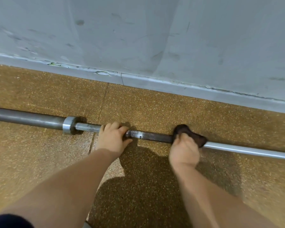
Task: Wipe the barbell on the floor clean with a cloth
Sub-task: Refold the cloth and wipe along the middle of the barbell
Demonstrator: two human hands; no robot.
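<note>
Lying along the speckled brown floor (39, 89), parallel to the grey wall (138, 38): barbell (151, 137), running left to right across the head view. Left grip (113, 139) clenched around the shaft just right of the collar (69, 125), fingers curled over the top. Right grip (183, 151) grasping a dark brown cloth (194, 135), bunched over the shaft where dark knurling meets the bright smooth section. Grips apart, bare shaft between them. Both forearms bare.

Grey steel barbell (155, 136), dark brown cloth (192, 134), speckled ochre floor (155, 104), scuffed pale grey wall (138, 38).
</note>
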